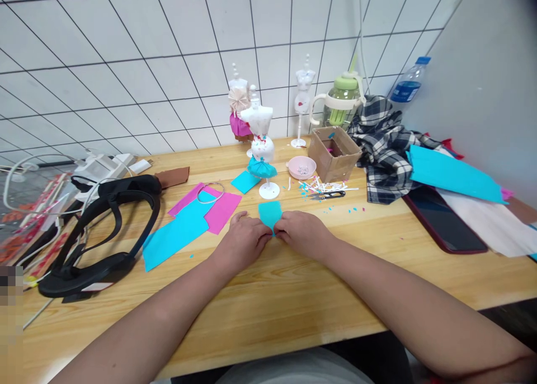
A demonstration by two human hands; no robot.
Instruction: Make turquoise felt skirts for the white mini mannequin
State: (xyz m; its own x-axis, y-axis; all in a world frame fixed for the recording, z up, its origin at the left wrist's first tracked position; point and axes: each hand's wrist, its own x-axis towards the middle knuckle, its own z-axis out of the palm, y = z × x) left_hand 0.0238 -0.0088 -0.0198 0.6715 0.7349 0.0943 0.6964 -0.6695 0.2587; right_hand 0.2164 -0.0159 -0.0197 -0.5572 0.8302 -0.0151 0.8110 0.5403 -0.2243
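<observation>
A small blue crepe-like piece [270, 213] lies at the middle of the wooden table, its near edge pinched between both hands. My left hand [246, 237] grips the near left corner, fingers closed. On the opposite side my right hand [302, 233] pinches the near right corner, also closed. Just beyond stands a white mini dress form [257, 128] with a gathered blue skirt [262, 168] and red and blue specks on its body. Another blue square [245, 181] lies left of its base. Blue [178, 233] and pink sheets [224, 212] overlap to the left of my hands.
Thread snips [328, 195] rest by paper scraps [331, 187], a pink dish [301, 167] and a cardboard box [334, 152]. Two more dress forms stand behind. A black headset [113, 266] occupies the left; a plaid cloth [380, 143] and phone [447, 222] lie right.
</observation>
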